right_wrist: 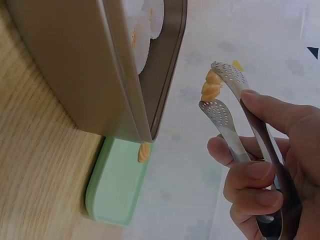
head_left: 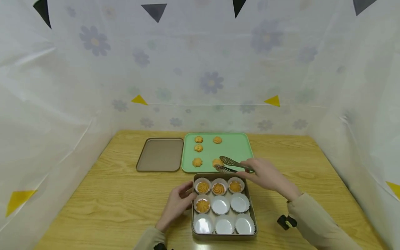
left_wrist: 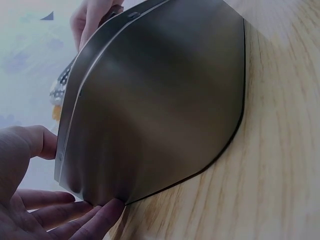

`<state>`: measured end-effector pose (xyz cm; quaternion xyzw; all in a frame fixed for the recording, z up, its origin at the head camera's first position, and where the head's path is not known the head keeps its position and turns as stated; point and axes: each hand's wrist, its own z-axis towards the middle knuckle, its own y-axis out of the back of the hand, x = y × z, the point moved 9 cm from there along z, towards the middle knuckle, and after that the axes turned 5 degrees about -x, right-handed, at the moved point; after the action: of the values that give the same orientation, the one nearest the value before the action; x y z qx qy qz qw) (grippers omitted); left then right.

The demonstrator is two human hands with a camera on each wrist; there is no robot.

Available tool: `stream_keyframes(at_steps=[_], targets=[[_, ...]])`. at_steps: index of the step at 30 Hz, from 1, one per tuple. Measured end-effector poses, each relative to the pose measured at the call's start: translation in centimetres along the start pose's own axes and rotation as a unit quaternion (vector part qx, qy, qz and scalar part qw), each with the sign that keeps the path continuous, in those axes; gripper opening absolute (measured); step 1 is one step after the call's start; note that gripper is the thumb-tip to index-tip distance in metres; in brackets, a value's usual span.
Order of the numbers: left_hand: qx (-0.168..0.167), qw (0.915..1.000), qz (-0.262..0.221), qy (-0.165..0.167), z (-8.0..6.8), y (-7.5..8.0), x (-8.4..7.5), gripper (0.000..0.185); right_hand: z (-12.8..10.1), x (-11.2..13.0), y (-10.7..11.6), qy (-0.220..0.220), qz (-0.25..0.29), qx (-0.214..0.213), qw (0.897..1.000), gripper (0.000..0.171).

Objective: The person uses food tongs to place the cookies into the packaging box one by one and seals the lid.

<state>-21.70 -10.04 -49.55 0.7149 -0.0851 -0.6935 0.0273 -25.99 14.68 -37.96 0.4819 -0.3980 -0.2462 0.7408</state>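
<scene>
On the counter [head_left: 125,194]: a metal tin [head_left: 250,208] of paper cups sits nearest the person, with a green tray [head_left: 237,146] just behind it and a brown lid [head_left: 160,154] to the tray's left.
Right hand [head_left: 265,175]: its fingers [right_wrist: 250,172] curl round the handles of the perforated tongs [head_left: 232,164], whose two spoon ends stand a little apart.
Tongs' long axis: running from the hand leftward over the tray's near edge, tips toward the nearest cookie [head_left: 217,162].
Cookie to tips: just beside them, between the spoons in the right wrist view (whether it is actually pinched, I cannot tell).
Left hand [head_left: 176,205]: relaxed fingers [left_wrist: 100,215] rest against the tin's left wall, holding nothing.
Tin contents: four cups hold cookies, five are bare.
Nearer hand: the right, well closer to the tray cookies.
</scene>
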Motion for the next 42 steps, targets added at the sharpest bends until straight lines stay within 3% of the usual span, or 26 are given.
stream_keyframes(at_steps=[6, 11, 21, 34, 42], targets=[[-0.002, 1.0000, 0.004, 0.004, 0.2, 0.0, 0.2, 0.057, -2.0, 0.7, 0.3, 0.013, -0.008, 0.018, 1.000, 0.042], [-0.005, 1.0000, 0.002, 0.004, 0.1, 0.0, 0.1, 0.057, -3.4, 1.2, 0.1, 0.039, -0.006, 0.038, 0.999, 0.040], [-0.005, 1.0000, 0.004, -0.001, 0.1, 0.1, 0.1, 0.058, -4.8, 1.9, -2.1, 0.078, 0.039, 0.120, 0.989, 0.047], [-0.007, 1.0000, 0.001, 0.000, 0.2, 0.0, 0.2, 0.057, -4.8, 2.4, -3.2, 0.091, 0.025, 0.134, 0.986, 0.046], [-0.010, 0.9999, -0.004, 0.000, -0.1, 0.0, 0.0, 0.058, -4.7, 2.9, -3.2, 0.101, 0.006, 0.127, 0.987, 0.023]])
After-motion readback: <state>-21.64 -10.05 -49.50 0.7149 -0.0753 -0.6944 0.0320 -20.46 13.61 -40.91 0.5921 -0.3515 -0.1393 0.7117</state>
